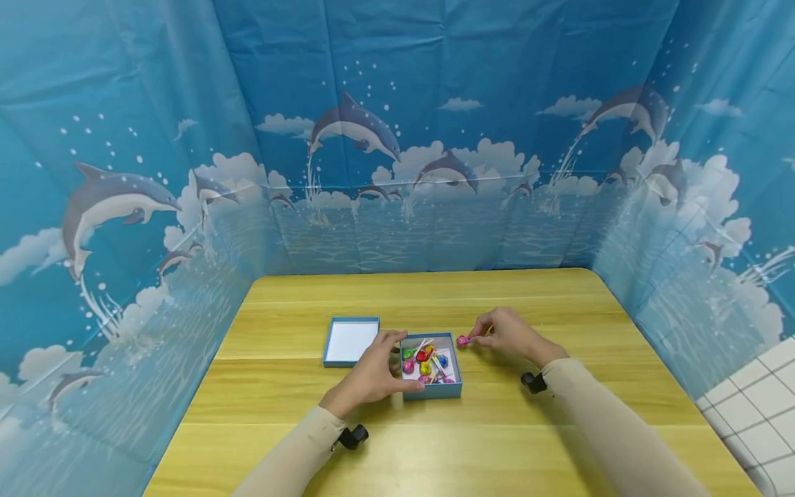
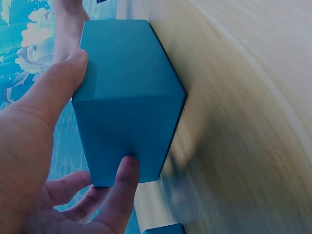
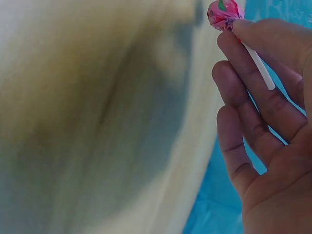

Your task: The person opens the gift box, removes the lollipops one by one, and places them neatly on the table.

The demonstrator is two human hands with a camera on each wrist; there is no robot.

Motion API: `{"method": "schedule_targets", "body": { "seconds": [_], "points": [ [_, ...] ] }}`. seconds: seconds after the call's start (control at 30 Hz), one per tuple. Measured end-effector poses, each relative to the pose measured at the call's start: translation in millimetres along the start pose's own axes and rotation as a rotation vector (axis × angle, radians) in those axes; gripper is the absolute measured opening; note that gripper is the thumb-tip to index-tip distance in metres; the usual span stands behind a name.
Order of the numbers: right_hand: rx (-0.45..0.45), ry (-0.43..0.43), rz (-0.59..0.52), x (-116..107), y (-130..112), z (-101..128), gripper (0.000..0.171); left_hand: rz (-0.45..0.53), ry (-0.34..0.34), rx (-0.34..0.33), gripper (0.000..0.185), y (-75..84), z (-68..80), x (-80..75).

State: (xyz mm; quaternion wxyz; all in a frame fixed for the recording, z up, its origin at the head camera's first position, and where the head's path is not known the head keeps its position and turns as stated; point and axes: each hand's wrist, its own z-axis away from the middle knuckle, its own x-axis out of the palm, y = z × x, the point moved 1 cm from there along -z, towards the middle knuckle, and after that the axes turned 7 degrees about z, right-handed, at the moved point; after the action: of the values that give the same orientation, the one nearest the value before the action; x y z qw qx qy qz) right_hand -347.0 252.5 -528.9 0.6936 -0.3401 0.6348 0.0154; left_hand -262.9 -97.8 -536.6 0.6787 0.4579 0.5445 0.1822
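right hand (image 3: 263, 122) pinching pink lollipop (image 3: 224, 13); stick plain only in wrist view

A matt blue cardboard box (image 1: 433, 390) sits on a smooth, lightly glossy pale wood-grain table (image 1: 559, 428). Shiny foil-wrapped lollipops (image 1: 424, 362) fill it; a thin printed plastic-looking dolphin backdrop (image 1: 385, 138) hangs behind.

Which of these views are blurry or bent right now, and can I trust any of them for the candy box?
Head view: sharp and evenly lit, wide-angle bend at the edges; box and pink lollipop clear. Left wrist view: box sharp, table streaked with blur. Right wrist view: table smeared, right hand and lollipop readable.
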Motion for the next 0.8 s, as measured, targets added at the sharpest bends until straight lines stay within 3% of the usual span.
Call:
{"method": "schedule_targets", "body": {
  "seconds": [0.27, 0.8],
  "points": [
    [0.025, -0.021, -0.03, 12.3, 8.0, -1.8, 0.005, 0.05, -0.013, -0.007, 0.113, -0.7, 0.2, 0.5],
    [0.042, -0.032, -0.004, 13.3, 13.0, 0.0, 0.013, 0.042, -0.018, -0.002, 0.114, -0.6, -1.4, -0.5]
  ]
}}
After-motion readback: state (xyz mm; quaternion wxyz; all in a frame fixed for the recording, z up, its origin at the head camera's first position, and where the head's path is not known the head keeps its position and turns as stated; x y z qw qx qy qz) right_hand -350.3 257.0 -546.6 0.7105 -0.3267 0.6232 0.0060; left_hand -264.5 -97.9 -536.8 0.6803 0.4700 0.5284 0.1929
